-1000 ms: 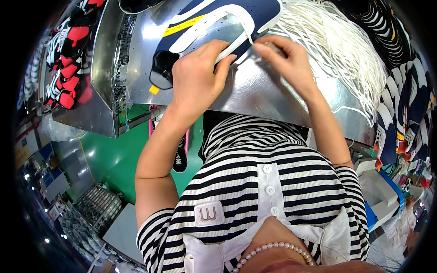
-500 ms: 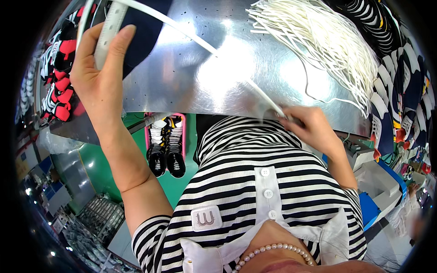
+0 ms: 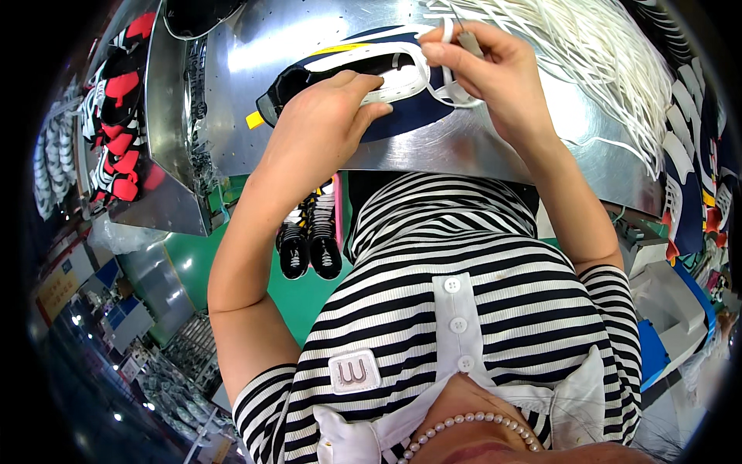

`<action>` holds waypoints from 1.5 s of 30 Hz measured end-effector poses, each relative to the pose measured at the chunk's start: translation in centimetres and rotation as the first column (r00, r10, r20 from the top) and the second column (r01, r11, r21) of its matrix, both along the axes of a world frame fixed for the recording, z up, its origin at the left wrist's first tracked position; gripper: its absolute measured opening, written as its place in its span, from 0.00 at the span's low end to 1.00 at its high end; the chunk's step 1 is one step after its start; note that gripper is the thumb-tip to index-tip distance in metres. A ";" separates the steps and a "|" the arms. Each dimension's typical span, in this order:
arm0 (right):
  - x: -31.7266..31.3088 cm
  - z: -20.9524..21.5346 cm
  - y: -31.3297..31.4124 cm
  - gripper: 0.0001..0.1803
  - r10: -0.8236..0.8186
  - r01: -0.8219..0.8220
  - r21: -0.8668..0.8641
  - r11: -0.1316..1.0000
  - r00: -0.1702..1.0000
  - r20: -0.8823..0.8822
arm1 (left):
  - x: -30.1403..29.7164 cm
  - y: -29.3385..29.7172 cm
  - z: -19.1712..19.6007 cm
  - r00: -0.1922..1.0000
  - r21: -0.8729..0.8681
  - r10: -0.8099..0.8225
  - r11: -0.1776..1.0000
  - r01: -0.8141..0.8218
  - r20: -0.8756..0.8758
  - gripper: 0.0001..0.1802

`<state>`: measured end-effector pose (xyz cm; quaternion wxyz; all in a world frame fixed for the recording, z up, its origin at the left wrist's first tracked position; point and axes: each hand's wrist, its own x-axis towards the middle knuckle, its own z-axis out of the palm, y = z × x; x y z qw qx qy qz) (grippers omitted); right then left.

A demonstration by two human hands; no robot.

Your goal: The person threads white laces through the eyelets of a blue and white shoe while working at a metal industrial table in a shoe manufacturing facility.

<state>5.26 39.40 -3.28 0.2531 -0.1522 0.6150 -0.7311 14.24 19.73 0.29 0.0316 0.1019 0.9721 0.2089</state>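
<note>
The fingers [image 3: 363, 87] of the left hand [image 3: 321, 127] lie flat and close together, pressing down on the navy and white fabric shoe upper [image 3: 363, 77] with a yellow tab at its heel end; they grip nothing, only pin it. The fingers [image 3: 440, 52] of the right hand [image 3: 491, 77] are pinched narrow on a white flat shoelace [image 3: 448, 31] and what looks like a thin grey tool, just at the upper's 2 o'clock end; whether the lace passes through an eyelet there I cannot tell. The shoe upper lies on the shiny sheet-metal counter [image 3: 232, 116], at about 12 o'clock from the person's striped shirt, its black collar opening toward 9 o'clock and touching the left palm. At 2 o'clock from the right hand a thick bundle of loose white laces [image 3: 618, 69] spreads over the counter, near the wrist but apart from it. The counter's near edge runs just below both wrists, bending from 8 o'clock to 4 o'clock; bare metal lies open between the left hand and the counter's left edge at 9 o'clock. Beyond that edge, at 9 o'clock, a metal side shelf carries red and black shoe parts [image 3: 116, 131]. Below the near edge, at 7 o'clock from the left forearm, a pair of black and white finished shoes [image 3: 309, 247] stands on the green floor [image 3: 247, 255], well apart from the hands. More navy uppers [image 3: 696, 193] hang at 3 o'clock by the counter's right edge.
</note>
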 end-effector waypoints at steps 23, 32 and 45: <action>-3.0 -0.6 -2.3 0.10 0.063 -0.006 -0.225 0.974 0.966 0.249 | -3.0 1.4 1.4 0.985 0.048 0.094 0.994 -0.102 0.142 0.14; -3.4 -1.6 -2.3 0.09 -0.146 0.136 0.064 0.989 0.970 0.194 | -3.8 1.6 -2.1 0.974 -0.029 0.162 0.987 -0.160 0.156 0.16; 1.8 -2.3 2.1 0.08 0.189 0.054 0.462 0.885 0.866 -0.462 | -4.2 1.8 -3.2 0.978 -0.049 0.186 0.982 -0.182 0.096 0.23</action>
